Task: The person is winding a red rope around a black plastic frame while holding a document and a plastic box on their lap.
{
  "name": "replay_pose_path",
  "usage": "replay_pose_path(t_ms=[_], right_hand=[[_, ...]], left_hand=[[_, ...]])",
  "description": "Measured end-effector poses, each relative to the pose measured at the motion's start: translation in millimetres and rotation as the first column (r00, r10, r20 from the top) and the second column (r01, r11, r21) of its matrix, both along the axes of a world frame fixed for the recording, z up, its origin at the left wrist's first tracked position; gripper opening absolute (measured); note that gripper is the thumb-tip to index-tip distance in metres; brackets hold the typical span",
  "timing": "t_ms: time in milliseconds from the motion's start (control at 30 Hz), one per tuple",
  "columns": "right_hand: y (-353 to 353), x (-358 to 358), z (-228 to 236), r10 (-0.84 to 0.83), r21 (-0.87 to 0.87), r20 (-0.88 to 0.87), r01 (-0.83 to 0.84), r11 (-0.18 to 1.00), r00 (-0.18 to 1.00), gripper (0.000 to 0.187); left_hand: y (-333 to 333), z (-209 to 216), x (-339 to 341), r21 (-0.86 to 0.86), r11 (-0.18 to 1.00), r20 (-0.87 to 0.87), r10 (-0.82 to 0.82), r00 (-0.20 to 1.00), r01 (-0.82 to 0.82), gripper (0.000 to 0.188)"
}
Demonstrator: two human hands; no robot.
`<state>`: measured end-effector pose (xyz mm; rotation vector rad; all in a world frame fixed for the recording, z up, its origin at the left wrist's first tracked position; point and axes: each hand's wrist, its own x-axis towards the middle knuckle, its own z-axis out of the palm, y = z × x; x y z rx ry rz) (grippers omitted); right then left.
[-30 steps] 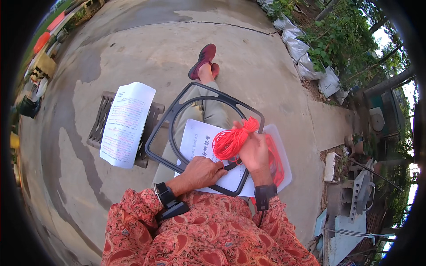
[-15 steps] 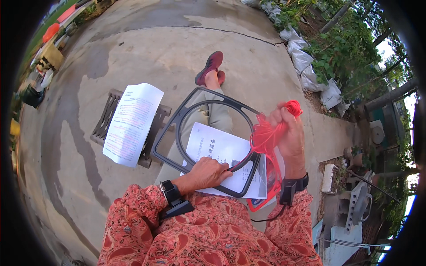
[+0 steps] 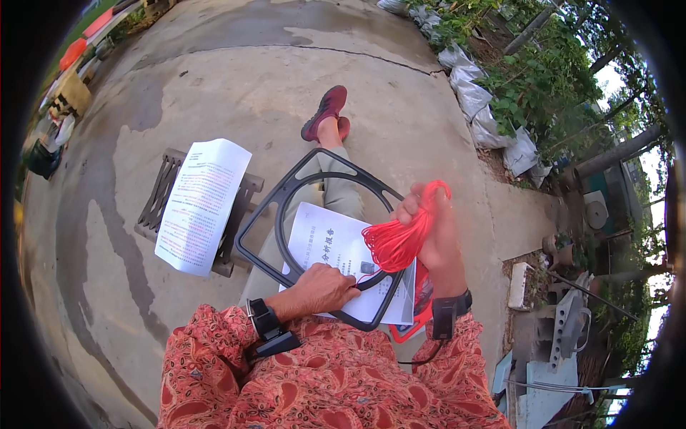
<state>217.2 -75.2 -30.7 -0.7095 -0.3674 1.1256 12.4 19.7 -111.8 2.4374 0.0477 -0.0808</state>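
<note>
A black frame [image 3: 251, 211], square outside with a round opening, lies tilted over my lap. My left hand [image 3: 323, 289] is closed on its near rim, where a thin red strand runs by the fingers. Raised over the frame's right side, my right hand [image 3: 437, 243] grips a looped hank of red cord [image 3: 400, 239], whose strands hang toward the rim. White printed sheets [image 3: 314, 239] rest on my lap beneath the frame and show through its opening. Beside my right wrist, a red-edged item [image 3: 418, 314] is partly hidden under the sheets.
A slatted grey stool [image 3: 161, 193] stands on the concrete at the left, with a printed sheet [image 3: 204, 207] on top. My legs stretch forward to dark red shoes [image 3: 327, 114]. White sacks [image 3: 468, 82] and plants line the right, near a white block [image 3: 522, 286].
My right hand has come left and slightly down with the red cord, which now hangs over the frame's right side. My left hand keeps its hold on the rim. The whole view has shifted slightly.
</note>
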Motion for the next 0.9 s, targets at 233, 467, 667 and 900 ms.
replay_pose_path(t_ms=[233, 467, 667, 900], right_hand=[[1, -1, 12, -0.009, 0.004, 0.008, 0.009, 1.0, 1.0, 0.038], [16, 31, 33, -0.134, -0.017, 0.051, 0.136, 0.991, 0.99, 0.025], [29, 46, 41, -0.108, -0.013, 0.034, 0.109, 0.994, 0.994, 0.024], [13, 36, 14, -0.12, -0.092, 0.105, 0.129, 0.987, 0.987, 0.027]], left_hand=[[-1, 6, -1, 0.018, 1.0, -0.029, -0.011, 1.0, 0.011, 0.034], [-3, 23, -3, 0.12, 0.99, 0.076, -0.089, 0.993, 0.079, 0.031], [-4, 41, -9, 0.162, 0.977, 0.171, -0.169, 0.971, 0.141, 0.028], [-12, 23, 0, 0.075, 0.975, 0.098, -0.217, 0.971, 0.21, 0.031]])
